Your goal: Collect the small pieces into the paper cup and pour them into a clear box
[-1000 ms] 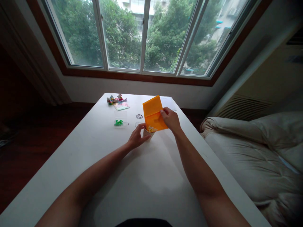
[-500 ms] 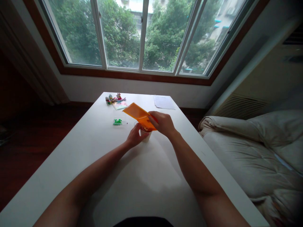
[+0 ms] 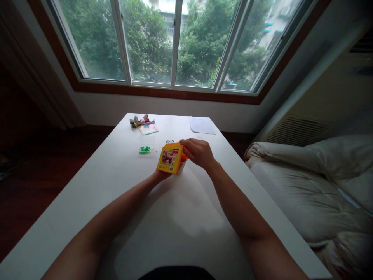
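Note:
In my right hand is an orange plastic box, its yellow printed label turned toward me. The fingers are closed on the box's upper right edge. Low behind the box, part of a pale cup shows on the table. My left hand is at the cup's left side; the box covers its fingers, which were round the cup in the earlier view. What is inside the box and the cup is hidden now.
A clear open case with small green pieces lies left of the hands. Farther back are small colourful toy figures, a pastel card and white paper sheets. A beige sofa stands right of the white table.
My right hand has tipped the orange box over, so its label faces me and it covers my left hand and most of the cup. The left arm has barely moved.

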The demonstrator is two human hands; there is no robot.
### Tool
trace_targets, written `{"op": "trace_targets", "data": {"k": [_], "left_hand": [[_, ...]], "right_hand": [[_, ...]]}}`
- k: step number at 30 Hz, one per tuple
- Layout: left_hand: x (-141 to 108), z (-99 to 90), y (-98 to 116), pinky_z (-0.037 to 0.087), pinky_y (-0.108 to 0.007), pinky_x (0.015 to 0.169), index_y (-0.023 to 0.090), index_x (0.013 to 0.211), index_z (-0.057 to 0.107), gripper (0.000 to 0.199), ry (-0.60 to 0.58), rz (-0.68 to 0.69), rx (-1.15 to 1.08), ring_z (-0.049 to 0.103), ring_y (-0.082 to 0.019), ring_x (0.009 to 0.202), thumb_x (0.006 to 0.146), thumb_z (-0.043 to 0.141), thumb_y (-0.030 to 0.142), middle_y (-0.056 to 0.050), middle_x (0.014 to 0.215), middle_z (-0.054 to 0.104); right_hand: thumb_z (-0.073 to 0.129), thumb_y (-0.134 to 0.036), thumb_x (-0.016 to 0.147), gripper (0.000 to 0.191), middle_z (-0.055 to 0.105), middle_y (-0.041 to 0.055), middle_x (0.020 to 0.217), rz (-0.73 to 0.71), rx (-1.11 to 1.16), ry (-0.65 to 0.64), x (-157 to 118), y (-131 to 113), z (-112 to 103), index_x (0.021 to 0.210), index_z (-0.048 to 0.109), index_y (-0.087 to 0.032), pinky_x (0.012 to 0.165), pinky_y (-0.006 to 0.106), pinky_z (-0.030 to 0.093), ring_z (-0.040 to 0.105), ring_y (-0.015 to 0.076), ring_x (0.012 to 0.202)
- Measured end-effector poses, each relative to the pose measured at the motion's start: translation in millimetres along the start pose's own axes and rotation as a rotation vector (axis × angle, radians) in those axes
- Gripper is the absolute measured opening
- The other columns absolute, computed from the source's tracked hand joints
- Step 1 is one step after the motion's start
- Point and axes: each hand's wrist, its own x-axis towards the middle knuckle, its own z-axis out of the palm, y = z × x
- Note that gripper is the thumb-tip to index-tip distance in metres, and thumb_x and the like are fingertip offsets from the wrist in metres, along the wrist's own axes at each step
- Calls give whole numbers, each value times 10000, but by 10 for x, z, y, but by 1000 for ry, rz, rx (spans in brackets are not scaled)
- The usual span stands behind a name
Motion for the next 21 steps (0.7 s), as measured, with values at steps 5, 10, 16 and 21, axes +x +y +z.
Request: {"op": "trace_targets", "data": {"k": [5,10,16,21], "left_hand": [[-24,-55,63,477,-503,1028,242,1283,575,541,-27,10,3,562,-329,1227,799,742,418,-112,1273,635],[0,-173,135,483,-433,1020,225,1345,498,564,-92,149,-65,567,-272,1206,831,704,333,-132,1310,582],[10,-264,109,474,-435,1019,235,1430,425,664,-137,181,-77,562,-278,1213,840,699,369,-146,1343,554],[134,-408,17,504,-377,938,208,1320,526,422,-61,146,-58,616,-227,1093,958,526,424,-128,1277,587]], "right_hand": [[452,-403,968,315,716,41,1048,255,149,276,15,93,59,1136,672,-255,838,310,508,661,201,916],[467,-486,924,325,693,28,928,616,394,550,3,570,282,989,646,-222,719,289,531,646,194,849],[549,-468,820,261,625,-22,803,892,745,649,-176,1177,661,880,554,-215,585,228,519,603,141,721],[569,-392,796,335,660,-4,917,928,942,474,-306,1216,937,1091,589,-233,529,242,548,637,138,692]]}}
